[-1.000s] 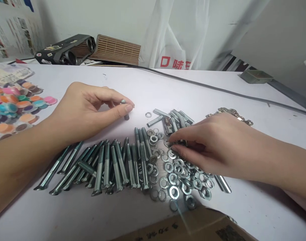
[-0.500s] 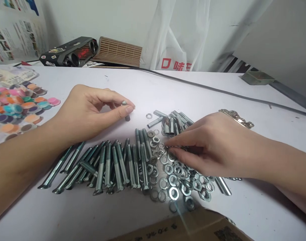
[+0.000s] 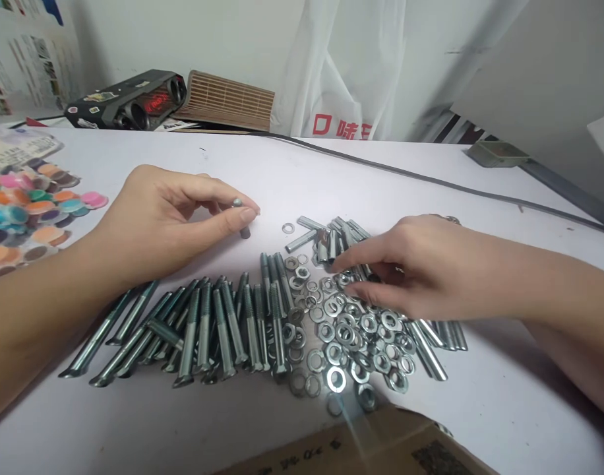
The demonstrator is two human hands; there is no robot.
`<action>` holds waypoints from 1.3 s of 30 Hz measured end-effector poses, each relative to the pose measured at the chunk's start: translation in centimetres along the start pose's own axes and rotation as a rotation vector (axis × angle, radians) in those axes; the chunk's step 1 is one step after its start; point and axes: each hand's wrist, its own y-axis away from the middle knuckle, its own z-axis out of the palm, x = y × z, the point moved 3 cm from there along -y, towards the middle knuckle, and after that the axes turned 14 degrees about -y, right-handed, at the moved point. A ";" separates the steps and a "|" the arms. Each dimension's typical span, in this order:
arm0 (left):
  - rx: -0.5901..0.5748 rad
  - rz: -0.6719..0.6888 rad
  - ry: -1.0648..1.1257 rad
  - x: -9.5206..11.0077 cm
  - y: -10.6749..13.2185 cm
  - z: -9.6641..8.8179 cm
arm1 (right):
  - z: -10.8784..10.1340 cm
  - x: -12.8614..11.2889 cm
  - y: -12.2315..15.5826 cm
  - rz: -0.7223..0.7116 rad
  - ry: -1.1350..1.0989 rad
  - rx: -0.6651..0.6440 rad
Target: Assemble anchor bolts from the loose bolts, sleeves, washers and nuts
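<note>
Between thumb and fingertips, my left hand pinches a bolt; only its two ends show past the thumb. Below that hand lie many dark cone-ended bolts, mostly side by side with one across them. My right hand is over the pile of hex nuts and washers, thumb and forefinger apart, nothing seen between them. Its fingertips are close to the nuts and the slit metal sleeves. A single washer lies apart behind the pile. The right hand hides some sleeves.
A cardboard piece is at the near edge. Colourful round discs lie at the left. At the back are a black speaker-like device, a slatted mat, a white bag and a dark cable.
My right hand has shifted up and back from the washers, with thumb and forefinger further apart. My left hand keeps its pinch on the bolt. The whole view has moved slightly.
</note>
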 end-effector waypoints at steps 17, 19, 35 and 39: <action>0.003 -0.092 0.001 0.3 0.3 -0.3 | -1.6 0.7 1.1 0.095 -0.035 -0.014; -0.013 -0.090 -0.023 0.3 0.2 -0.3 | -1.8 0.8 1.1 0.106 -0.034 -0.013; 0.008 -0.115 -0.047 0.4 0.2 -0.3 | -2.2 1.4 1.5 0.111 -0.076 -0.024; 0.004 -0.124 -0.025 0.3 0.2 -0.3 | -2.9 1.8 2.1 0.192 -0.056 -0.034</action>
